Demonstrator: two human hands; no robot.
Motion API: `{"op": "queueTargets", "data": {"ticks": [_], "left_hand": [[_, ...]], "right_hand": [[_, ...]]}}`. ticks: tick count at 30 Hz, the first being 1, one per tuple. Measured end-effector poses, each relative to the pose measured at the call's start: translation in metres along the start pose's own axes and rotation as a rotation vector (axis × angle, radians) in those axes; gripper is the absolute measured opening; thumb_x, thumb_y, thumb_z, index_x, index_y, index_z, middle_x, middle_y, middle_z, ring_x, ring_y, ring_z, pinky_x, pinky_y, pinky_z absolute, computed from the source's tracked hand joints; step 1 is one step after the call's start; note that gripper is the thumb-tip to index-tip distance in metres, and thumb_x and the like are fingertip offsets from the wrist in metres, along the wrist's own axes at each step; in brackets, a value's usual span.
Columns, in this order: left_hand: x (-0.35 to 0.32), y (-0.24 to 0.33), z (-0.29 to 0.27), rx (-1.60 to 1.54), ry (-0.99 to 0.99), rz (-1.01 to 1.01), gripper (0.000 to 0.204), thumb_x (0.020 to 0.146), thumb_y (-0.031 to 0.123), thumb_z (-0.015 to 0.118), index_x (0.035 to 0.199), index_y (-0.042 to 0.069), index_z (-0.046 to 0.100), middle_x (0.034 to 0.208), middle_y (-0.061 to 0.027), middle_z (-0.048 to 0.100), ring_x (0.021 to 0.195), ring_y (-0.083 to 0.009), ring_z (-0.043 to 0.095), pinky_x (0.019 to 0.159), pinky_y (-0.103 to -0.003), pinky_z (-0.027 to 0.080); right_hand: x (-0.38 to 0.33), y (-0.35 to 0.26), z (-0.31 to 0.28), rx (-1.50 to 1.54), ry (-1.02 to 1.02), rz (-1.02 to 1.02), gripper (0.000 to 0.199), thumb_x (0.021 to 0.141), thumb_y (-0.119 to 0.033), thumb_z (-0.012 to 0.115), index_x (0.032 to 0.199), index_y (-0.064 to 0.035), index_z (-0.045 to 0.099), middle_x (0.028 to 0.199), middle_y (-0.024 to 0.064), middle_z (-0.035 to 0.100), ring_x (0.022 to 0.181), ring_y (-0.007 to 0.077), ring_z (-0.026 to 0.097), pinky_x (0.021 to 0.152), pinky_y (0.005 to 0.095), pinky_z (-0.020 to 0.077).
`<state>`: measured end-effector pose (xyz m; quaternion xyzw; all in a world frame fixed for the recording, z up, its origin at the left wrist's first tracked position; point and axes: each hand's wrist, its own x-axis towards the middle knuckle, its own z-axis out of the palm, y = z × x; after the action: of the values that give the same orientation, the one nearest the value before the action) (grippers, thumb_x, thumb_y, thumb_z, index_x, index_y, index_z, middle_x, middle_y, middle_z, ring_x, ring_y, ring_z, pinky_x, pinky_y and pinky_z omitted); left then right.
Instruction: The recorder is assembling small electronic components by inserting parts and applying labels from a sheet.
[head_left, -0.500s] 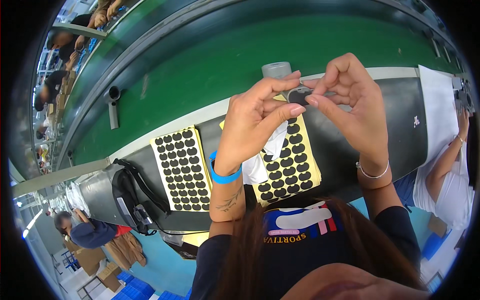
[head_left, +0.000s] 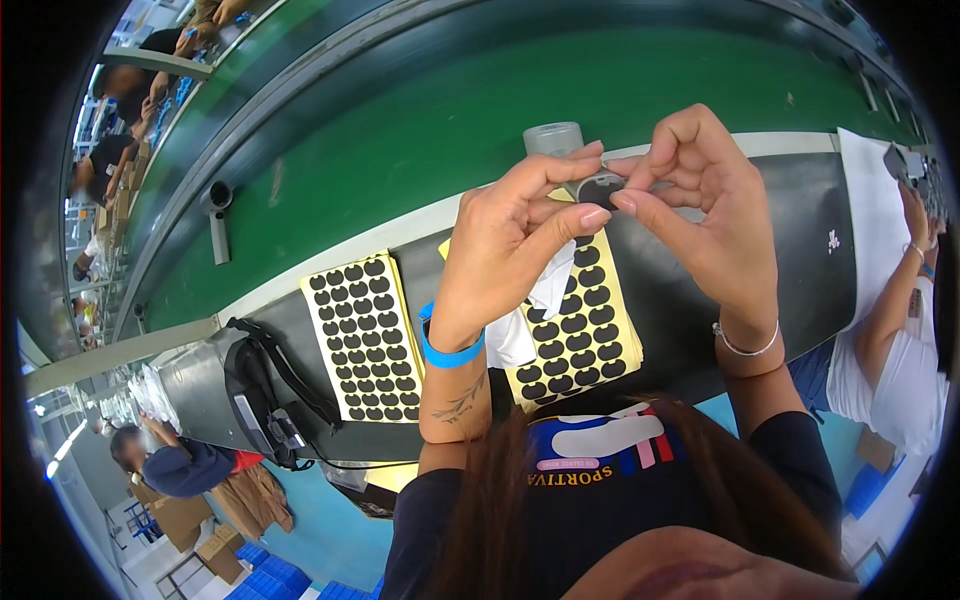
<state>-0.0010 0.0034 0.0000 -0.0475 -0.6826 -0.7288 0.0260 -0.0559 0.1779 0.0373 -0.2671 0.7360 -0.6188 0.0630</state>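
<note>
Far left, low: cardboard boxes, then blue crates; contents not made out. Grey dryer-shaped housing on the green conveyor belt. Black bag on the bench, then a sheet of black stickers. Left hand closed round a grey cylindrical housing, held between both hands above the second sticker sheet; long axis slants from upper left toward the wearer, dark end face nearest. Right hand: grip nearly closed at that face's right edge; whether it pinches anything, can't tell.
</note>
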Motion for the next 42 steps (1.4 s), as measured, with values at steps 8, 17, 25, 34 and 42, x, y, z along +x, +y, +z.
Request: {"op": "queueTargets", "data": {"ticks": [8,17,25,34,42], "left_hand": [[0.000,-0.003,0.002,0.012,0.007,0.014,0.025,0.085,0.007,0.066,0.107,-0.002,0.059,0.088,-0.0161,0.071,0.109,-0.0212,0.061,0.082,-0.028,0.050],[-0.001,0.001,0.007,-0.030,0.031,0.007,0.024,0.088,0.006,0.063,0.109,-0.005,0.057,0.111,-0.0198,0.064,0.089,-0.0193,0.068,0.076,-0.025,0.054],[-0.001,0.009,0.007,-0.202,-0.002,-0.041,0.022,0.094,0.001,0.051,0.113,-0.008,0.055,0.112,-0.0175,0.061,0.093,-0.0214,0.065,0.081,-0.031,0.058],[0.001,0.008,0.011,-0.165,0.041,-0.031,0.018,0.091,-0.002,0.052,0.108,-0.009,0.057,0.114,-0.0173,0.060,0.089,-0.0231,0.067,0.078,-0.028,0.058],[0.001,0.007,0.012,-0.175,0.056,-0.044,0.018,0.091,-0.003,0.053,0.107,-0.008,0.058,0.114,-0.0192,0.060,0.089,-0.0254,0.067,0.077,-0.031,0.059]], "right_hand": [[-0.001,-0.001,0.001,0.002,0.002,0.004,0.024,0.078,0.007,0.064,0.089,-0.0018,0.045,0.079,0.0039,0.058,0.080,0.0093,0.064,0.069,0.0232,0.0548],[-0.001,-0.003,0.001,-0.022,0.012,-0.007,0.024,0.077,0.009,0.062,0.091,0.0003,0.045,0.079,0.0054,0.057,0.077,0.0093,0.063,0.069,0.0254,0.0560],[-0.001,-0.002,0.001,-0.023,-0.005,-0.013,0.024,0.077,0.009,0.062,0.090,0.0003,0.044,0.079,0.0062,0.057,0.080,0.0122,0.065,0.070,0.0269,0.0565],[-0.003,-0.005,-0.003,-0.103,-0.040,-0.019,0.026,0.079,0.004,0.064,0.096,-0.0019,0.045,0.079,0.0060,0.063,0.088,0.0144,0.064,0.079,0.0261,0.0512],[-0.005,-0.005,-0.001,-0.363,0.057,-0.135,0.030,0.078,0.001,0.065,0.100,-0.0026,0.045,0.074,0.0073,0.063,0.068,0.0165,0.056,0.067,0.0276,0.0432]]}}
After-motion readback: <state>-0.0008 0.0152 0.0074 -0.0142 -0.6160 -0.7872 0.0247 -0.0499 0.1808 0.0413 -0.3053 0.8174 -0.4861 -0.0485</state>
